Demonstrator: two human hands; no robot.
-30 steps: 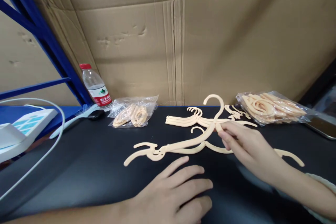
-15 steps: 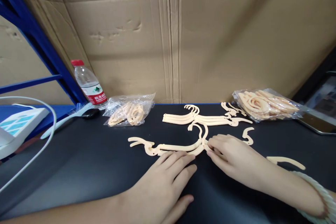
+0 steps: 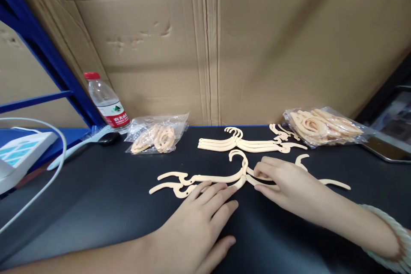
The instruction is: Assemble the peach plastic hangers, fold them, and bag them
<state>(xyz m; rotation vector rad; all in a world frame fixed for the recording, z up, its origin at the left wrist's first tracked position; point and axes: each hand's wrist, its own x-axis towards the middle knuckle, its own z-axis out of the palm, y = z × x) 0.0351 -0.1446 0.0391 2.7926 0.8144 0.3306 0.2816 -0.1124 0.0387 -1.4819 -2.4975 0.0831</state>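
Two beige plastic folding hangers (image 3: 218, 177) lie close together on the black tabletop, their hooks (image 3: 238, 154) pointing away from me and overlapping. My left hand (image 3: 208, 218) rests flat with fingers stretched over the left arm of the nearer hanger. With thumb and fingertips, my right hand (image 3: 285, 184) grips the nearer hanger's right arm (image 3: 252, 180), just right of the centre joint. Curved end pieces (image 3: 168, 185) stick out at the left. Behind lies a row of several similar hangers (image 3: 221, 143) with hooks lined up. My right hand hides part of the near right arms.
Plastic bags of beige parts stand at the back left (image 3: 157, 135) and back right (image 3: 324, 126). Loose small parts (image 3: 284, 132) lie near the right bag. A water bottle (image 3: 109, 107), a white cable (image 3: 61, 154) and a blue frame (image 3: 45, 51) are on the left; cardboard (image 3: 272, 43) walls the back.
The nearer hanger has shifted towards me and left, so the two left end pieces lie farther apart. The hooks now overlap more. My right hand has moved slightly right along the arm.
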